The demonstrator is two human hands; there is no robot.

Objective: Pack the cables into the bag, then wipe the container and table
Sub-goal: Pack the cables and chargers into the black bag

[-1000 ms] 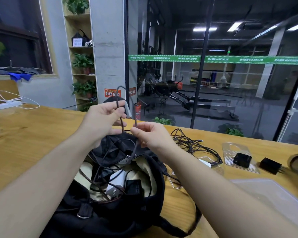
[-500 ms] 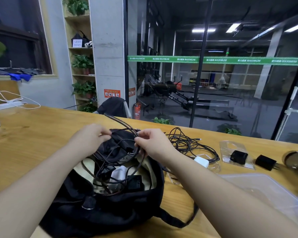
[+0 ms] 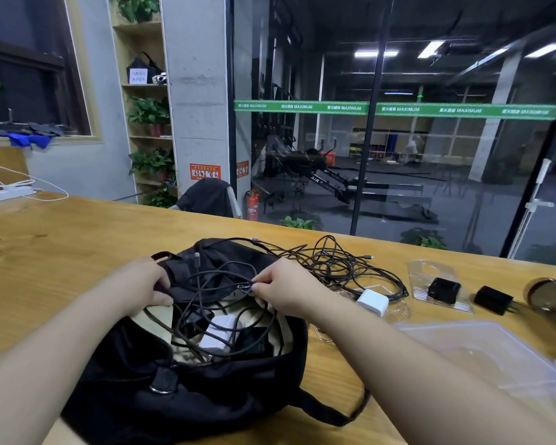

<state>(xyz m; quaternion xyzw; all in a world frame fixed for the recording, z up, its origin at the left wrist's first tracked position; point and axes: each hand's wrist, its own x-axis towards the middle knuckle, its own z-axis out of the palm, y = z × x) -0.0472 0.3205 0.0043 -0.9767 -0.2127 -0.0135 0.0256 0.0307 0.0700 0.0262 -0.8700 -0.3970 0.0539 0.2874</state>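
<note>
A black bag lies open on the wooden table, with dark cables and white and black chargers inside. My left hand grips the bag's left rim. My right hand pinches a dark cable at the right side of the opening. More tangled black cables lie on the table just right of the bag. A clear plastic container sits at the near right.
A white charger, a black charger on clear packaging, a black plug and a round dark lid lie to the right. A power strip with white cord sits far left. A glass wall runs behind the table.
Both hands have come down from above the bag to its opening, bringing the held cable down into it. The left hand let go of the cable and took hold of the bag rim.
</note>
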